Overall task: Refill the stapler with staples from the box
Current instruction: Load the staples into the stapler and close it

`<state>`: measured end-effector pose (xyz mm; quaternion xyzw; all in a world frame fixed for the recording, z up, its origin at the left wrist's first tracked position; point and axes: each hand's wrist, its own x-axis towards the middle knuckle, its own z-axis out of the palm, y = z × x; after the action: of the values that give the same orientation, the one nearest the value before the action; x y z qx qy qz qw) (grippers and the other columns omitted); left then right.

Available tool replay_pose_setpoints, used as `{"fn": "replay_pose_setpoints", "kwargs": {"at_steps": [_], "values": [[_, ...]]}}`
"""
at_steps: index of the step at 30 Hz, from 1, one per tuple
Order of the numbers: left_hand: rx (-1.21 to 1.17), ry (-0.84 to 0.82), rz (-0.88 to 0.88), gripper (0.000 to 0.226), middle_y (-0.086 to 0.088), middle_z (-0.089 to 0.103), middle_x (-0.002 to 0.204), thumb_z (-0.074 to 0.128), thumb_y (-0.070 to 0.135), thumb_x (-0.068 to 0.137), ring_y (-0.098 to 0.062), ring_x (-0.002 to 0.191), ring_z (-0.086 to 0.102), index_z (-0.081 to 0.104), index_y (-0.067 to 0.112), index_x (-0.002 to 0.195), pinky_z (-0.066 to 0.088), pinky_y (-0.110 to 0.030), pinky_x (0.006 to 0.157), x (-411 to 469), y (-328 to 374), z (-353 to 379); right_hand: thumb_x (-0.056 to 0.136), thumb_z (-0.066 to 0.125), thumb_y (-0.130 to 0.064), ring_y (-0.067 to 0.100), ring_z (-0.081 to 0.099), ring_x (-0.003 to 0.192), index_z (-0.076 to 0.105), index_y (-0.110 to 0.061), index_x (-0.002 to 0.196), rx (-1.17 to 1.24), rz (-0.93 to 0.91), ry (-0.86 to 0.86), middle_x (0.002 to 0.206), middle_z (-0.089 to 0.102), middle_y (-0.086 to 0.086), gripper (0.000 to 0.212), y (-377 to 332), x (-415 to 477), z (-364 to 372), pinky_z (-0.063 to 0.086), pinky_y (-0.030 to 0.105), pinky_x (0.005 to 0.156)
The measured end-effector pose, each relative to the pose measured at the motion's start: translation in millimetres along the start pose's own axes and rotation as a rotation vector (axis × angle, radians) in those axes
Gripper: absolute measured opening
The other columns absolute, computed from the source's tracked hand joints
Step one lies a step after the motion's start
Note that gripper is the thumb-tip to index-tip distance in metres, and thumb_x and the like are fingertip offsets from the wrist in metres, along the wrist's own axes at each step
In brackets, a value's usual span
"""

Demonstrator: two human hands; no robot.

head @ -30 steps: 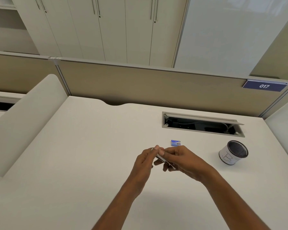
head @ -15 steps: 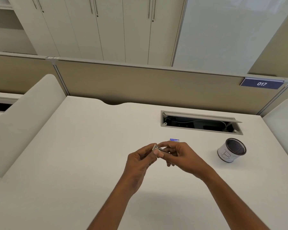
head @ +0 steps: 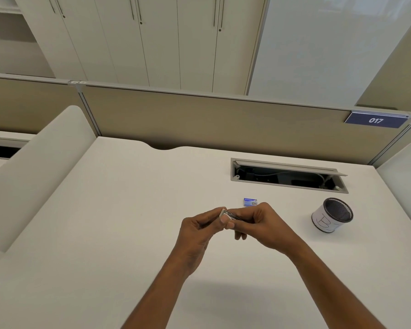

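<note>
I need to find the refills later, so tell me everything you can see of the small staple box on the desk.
The staple box is a small, flat, rectangular packet, mostly blue with a paler printed panel; its text is too small to read. It looks like cardboard. It lies flat on the white desk, just beyond the right hand, between the hands and the open cable hatch. Nothing seems to touch it except the desk. Whether it is open or closed cannot be told.

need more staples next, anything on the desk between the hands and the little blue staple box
Nothing visible does. The staple box lies on bare desk just beyond the right hand; both hands hold the stapler above the desk. The mesh cup stands off to the right.
</note>
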<state>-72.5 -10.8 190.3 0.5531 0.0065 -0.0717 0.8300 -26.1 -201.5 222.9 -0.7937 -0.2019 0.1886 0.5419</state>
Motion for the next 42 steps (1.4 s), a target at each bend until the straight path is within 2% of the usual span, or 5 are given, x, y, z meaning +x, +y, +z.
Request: {"fn": "replay_pose_setpoints", "kwargs": {"at_steps": [11,18,25,31,42], "values": [[-0.052,0.168,-0.041,0.032,-0.010,0.079,0.110,0.085,0.035,0.080,-0.023,0.110,0.073,0.083,0.016,0.105,0.059,-0.024,0.083,1,0,8,0.093,0.069,-0.045,0.013,0.074,0.073,0.074,-0.033,0.117,-0.173,-0.061,0.114,0.101,0.078,-0.013,0.028,6,1,5,0.055,0.022,0.064],[-0.129,0.200,-0.077,0.032,-0.011,0.080,0.109,0.081,0.039,0.084,-0.024,0.106,0.075,0.083,0.015,0.105,0.059,-0.024,0.084,4,2,14,0.093,0.074,-0.016,-0.001,0.068,0.082,0.074,-0.021,0.118,-0.363,-0.224,0.256,0.086,0.069,-0.029,0.026,8,3,19,0.046,0.005,0.074],[-0.204,0.099,-0.130,0.036,-0.014,0.076,0.118,0.075,0.035,0.089,-0.021,0.100,0.072,0.077,0.013,0.118,0.057,-0.027,0.085,8,6,7,0.097,0.069,-0.027,0.010,0.064,0.057,0.077,-0.019,0.096,-0.145,-0.082,0.234,0.070,0.073,0.002,0.011,-1,6,7,0.051,0.029,0.059],[-0.141,0.096,-0.039,0.024,-0.014,0.078,0.113,0.074,0.026,0.094,-0.020,0.104,0.072,0.079,0.010,0.111,0.057,-0.026,0.090,15,0,7,0.090,0.077,-0.027,0.018,0.074,0.067,0.072,-0.024,0.114,0.030,-0.036,0.297,0.085,0.078,-0.001,0.024,1,3,11,0.058,0.031,0.061],[-0.239,0.192,-0.059,0.031,-0.016,0.079,0.105,0.083,0.029,0.081,-0.022,0.095,0.075,0.082,0.007,0.104,0.060,-0.028,0.086,35,-19,3,0.094,0.072,-0.027,0.015,0.042,0.057,0.072,-0.029,0.110,-0.400,-0.226,0.515,0.061,0.052,-0.002,0.017,31,7,29,0.041,0.031,0.052]]}}
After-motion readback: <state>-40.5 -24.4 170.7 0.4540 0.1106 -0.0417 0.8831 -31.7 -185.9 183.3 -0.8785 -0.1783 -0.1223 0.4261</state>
